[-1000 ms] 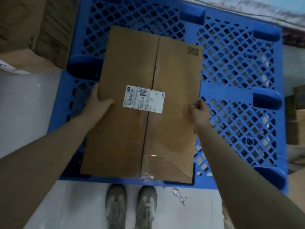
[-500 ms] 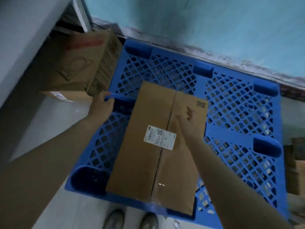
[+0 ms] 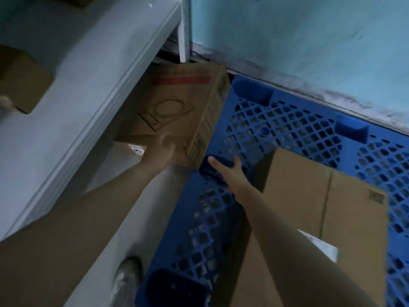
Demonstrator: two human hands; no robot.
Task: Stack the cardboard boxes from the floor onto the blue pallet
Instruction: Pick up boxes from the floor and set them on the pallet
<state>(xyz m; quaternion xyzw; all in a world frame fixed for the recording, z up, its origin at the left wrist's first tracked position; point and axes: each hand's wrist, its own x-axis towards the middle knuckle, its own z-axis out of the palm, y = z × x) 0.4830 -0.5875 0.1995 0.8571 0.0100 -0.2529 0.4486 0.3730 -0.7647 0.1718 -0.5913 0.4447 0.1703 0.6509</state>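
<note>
A printed cardboard box (image 3: 177,111) lies on the floor beside the blue pallet's (image 3: 276,120) left edge, half under a white shelf (image 3: 88,69), its long axis running toward the back wall; the left hand (image 3: 159,154), fingers spread and empty, is at its near corner, nearer than the empty, splayed right hand (image 3: 228,171) over the pallet's left rim, where a flat box (image 3: 309,196) already rests

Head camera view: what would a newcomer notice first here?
The blue pallet fills the right side by the wall, with a flat cardboard box lying on it. Both bare hands, left hand and right hand, reach toward a printed box standing left of the pallet.
</note>
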